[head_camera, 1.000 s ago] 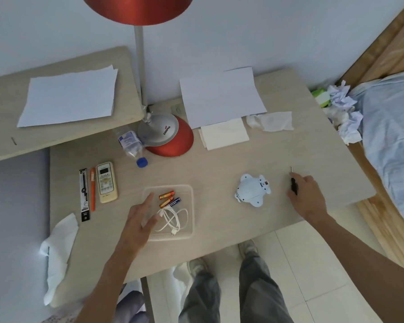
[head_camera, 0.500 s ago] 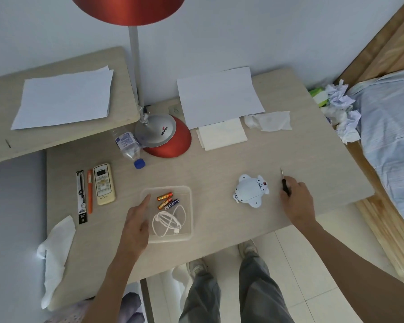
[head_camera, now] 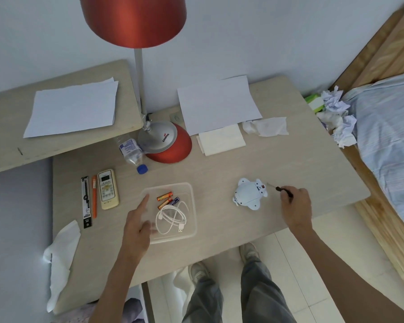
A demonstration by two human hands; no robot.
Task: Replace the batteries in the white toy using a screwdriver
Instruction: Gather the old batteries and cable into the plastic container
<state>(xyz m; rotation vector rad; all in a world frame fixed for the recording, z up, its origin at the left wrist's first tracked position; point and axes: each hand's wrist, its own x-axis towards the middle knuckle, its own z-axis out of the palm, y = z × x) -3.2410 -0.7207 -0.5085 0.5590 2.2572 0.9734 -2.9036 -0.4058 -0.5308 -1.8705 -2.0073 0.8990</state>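
Note:
The white toy lies belly-up on the wooden table, right of centre. My right hand grips a small black-handled screwdriver, its tip pointing left and close to the toy's upper right corner. A clear plastic tray holds three batteries and a coiled white cable. My left hand rests at the tray's left edge with straight fingers, index finger on the rim.
A red lamp stands at the back with a plastic bottle lying beside it. A remote, pens, paper sheets and tissues lie around. A bed borders the right side.
My right hand has moved the screwdriver left toward the toy and tilted its tip toward it. My left hand stays at the tray's left edge.

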